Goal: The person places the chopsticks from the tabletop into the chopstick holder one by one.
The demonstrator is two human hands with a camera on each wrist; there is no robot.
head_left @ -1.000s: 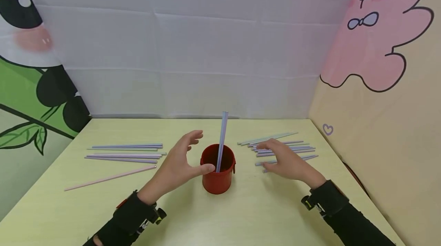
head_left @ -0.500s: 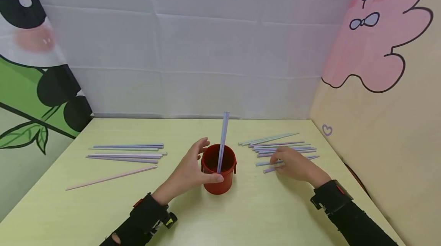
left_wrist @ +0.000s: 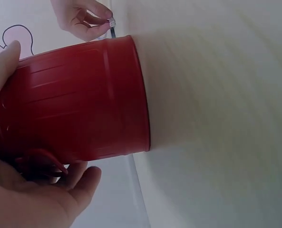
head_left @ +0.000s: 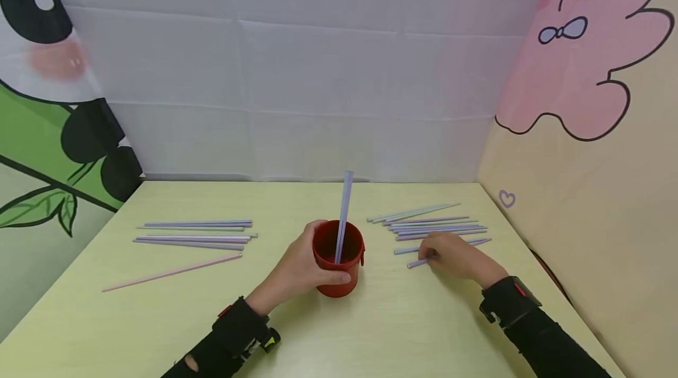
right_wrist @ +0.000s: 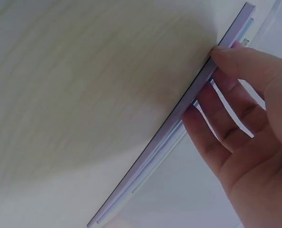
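Observation:
In the head view a small red bucket stands upright on the table, with two pale purple sticks leaning in it. My left hand grips the bucket from the left; the thumb lies across its front and the fingers go round the far side. To the right, my right hand pinches a thin purple stick lying at the near edge of the right group. The right wrist view shows my thumb on this stick with fingertips against its other side.
Beyond my right hand lie several blue, purple and pale green sticks. At the left are more purple and blue sticks and a single pink stick. A white cloth backs the pale table.
My left hand has moved right and now holds the bucket, which it earlier stood apart from. My right hand has come down to the nearest stick, its fingers now drawn together on it.

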